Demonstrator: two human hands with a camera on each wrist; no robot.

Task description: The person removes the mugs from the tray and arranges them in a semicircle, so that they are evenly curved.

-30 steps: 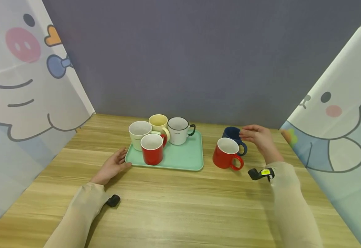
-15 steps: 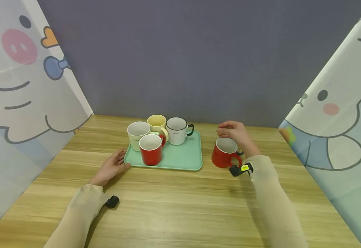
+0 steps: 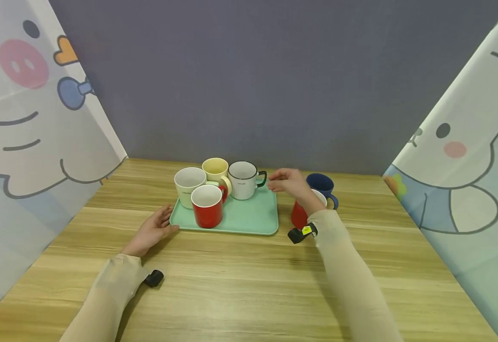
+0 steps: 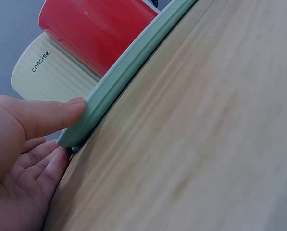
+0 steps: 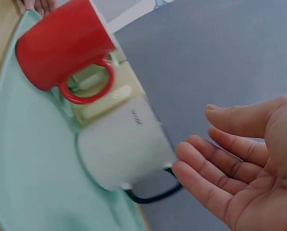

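My left hand [image 3: 152, 231] holds the front left corner of a mint-green tray [image 3: 253, 216]; its thumb lies on the rim, with fingertips against the corner from the other side. On the tray stand a red mug [image 3: 208, 214], a pale cream mug [image 3: 185, 194] marked "concise", a yellow mug [image 3: 214, 167] and a white mug [image 3: 242, 189] with black rim and handle. My right hand [image 3: 292, 183] holds nothing, fingers loosely bent, just right of the white mug's handle. Under that forearm a second red mug [image 3: 298, 216] is partly hidden. Behind it stands a navy mug [image 3: 327, 189].
The wooden table [image 3: 231, 280] extends in front of the tray and to both sides. A grey panel [image 3: 249, 85] rises along its back edge. Cartoon-printed cloths [image 3: 462, 171] stand at the left and right sides.
My right hand has moved left from beside the navy mug, over the second red mug, to near the white mug's handle. My left hand stays at the tray corner; the mugs have not moved.
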